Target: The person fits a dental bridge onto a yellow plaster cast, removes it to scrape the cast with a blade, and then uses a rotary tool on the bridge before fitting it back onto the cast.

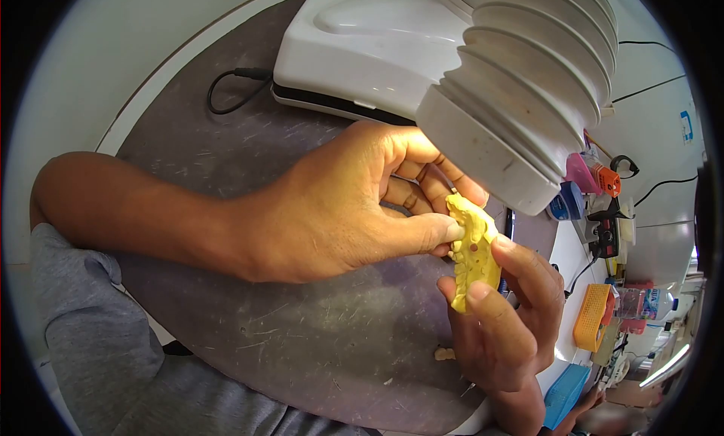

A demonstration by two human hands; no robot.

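Observation:
A yellow dental model with a row of teeth and a small reddish round spot is held up between both hands. My left hand reaches in from the left, its thumb pressed on the model's tooth side and its fingers curled behind. Among those fingers is a thin dark tool, its metallic tip near the model's upper end; most of it is hidden. From the lower right, my right hand grips the model's lower part with its fingertips. A small beige piece lies on the table beside my right hand.
A ribbed white hose nozzle hangs close over the hands. Behind them stands a white machine on the dark table, with a black cable. A yellow basket, a blue box and a bottle are at right.

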